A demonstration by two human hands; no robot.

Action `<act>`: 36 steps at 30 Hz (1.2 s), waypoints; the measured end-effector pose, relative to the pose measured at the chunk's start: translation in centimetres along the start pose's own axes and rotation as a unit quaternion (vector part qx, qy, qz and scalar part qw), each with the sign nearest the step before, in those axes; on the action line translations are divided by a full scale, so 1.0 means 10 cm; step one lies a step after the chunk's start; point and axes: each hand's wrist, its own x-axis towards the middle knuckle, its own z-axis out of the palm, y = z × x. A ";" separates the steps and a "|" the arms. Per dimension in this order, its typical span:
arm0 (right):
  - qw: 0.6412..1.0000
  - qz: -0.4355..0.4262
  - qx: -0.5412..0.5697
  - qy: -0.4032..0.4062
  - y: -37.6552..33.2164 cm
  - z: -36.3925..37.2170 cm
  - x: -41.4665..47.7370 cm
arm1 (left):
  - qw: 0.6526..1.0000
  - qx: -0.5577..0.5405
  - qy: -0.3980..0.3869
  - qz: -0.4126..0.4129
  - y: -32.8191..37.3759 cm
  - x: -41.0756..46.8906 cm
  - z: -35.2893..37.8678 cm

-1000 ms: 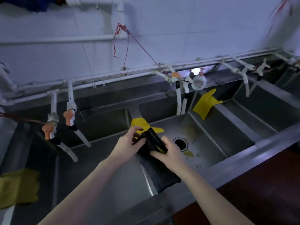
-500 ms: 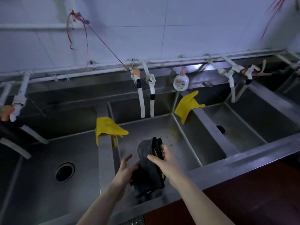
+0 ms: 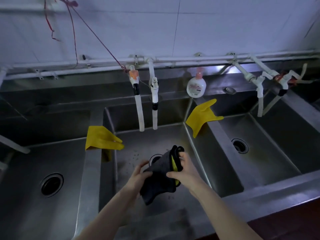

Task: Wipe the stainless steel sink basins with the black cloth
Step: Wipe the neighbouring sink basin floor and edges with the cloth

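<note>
The middle basin [image 3: 155, 139] holds dark specks [image 3: 136, 155] around its drain [image 3: 153, 158]. At six o'clock, left hand [image 3: 136, 179] and right hand [image 3: 187, 170] grip the black cloth [image 3: 159, 181].

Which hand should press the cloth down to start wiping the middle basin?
Right, probably. The right hand wraps the folded bulk of the cloth above the middle basin, while the left hand only pinches its side.
</note>
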 end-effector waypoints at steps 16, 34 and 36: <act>0.897 -0.011 -0.437 -0.061 0.70 -0.26 0.90 | 0.881 0.462 0.091 0.043 -0.39 0.97 0.22; 0.874 0.101 -0.414 -0.235 1.75 -1.00 1.80 | 0.877 0.465 -0.033 -0.115 -1.06 1.71 0.95; 0.811 -0.009 -0.546 -0.210 1.83 -0.99 1.79 | 0.874 0.472 -0.018 -0.114 -1.09 1.74 0.98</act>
